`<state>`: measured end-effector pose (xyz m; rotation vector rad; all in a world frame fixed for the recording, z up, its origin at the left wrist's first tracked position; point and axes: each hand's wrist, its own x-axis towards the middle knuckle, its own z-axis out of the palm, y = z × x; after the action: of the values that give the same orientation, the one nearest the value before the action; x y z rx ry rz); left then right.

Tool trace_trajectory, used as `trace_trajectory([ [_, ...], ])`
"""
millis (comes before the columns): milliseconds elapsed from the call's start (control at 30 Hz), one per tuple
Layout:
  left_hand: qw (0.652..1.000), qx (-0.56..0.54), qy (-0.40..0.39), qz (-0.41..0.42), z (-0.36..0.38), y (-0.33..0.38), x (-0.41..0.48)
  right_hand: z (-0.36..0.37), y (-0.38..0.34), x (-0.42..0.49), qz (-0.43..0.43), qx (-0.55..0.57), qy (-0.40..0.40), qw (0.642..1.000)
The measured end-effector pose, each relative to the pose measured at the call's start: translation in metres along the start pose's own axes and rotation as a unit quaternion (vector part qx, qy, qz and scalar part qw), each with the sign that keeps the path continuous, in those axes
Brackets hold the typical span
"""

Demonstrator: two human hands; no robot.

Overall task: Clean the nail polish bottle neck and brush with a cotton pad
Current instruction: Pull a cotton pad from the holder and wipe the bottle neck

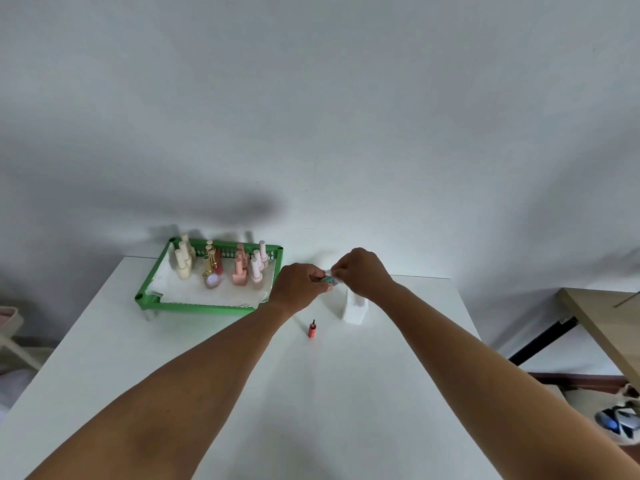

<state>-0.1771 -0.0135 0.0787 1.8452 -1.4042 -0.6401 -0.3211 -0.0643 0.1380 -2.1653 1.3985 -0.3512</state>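
My left hand (298, 287) grips a small teal nail polish bottle (329, 280) above the far part of the white table (173, 358). My right hand (360, 270) pinches a white cotton pad (329, 272) against the top of that bottle. Most of the bottle is hidden by my fingers. A small red cap with a dark brush (312, 329) pointing up stands alone on the table, a little nearer than my hands.
A green tray (194, 306) lined with white paper holds several pale, pink and gold polish bottles at the far left. A white stack of cotton pads (355, 308) sits under my right wrist. A wooden desk (602, 327) stands to the right.
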Motion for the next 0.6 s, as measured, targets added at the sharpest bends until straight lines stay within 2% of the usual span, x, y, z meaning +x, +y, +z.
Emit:
trace_trajectory([
  [100, 0.998, -0.051, -0.002, -0.021, -0.001, -0.003, 0.000, 0.003, -0.002, 0.002, -0.041, -0.046, 0.021, 0.998],
  [267, 0.992, -0.118, -0.007, -0.052, -0.006, -0.009, -0.002, -0.003, 0.001, 0.003, -0.082, -0.094, -0.003, 0.992],
  [433, 0.992, -0.118, -0.018, -0.045, -0.013, -0.006, 0.000, -0.015, -0.004, 0.006, -0.050, 0.064, 0.102, 0.991],
  [600, 0.997, -0.075, -0.019, -0.020, -0.015, -0.003, -0.002, -0.013, -0.007, 0.000, -0.028, 0.038, -0.031, 0.998],
])
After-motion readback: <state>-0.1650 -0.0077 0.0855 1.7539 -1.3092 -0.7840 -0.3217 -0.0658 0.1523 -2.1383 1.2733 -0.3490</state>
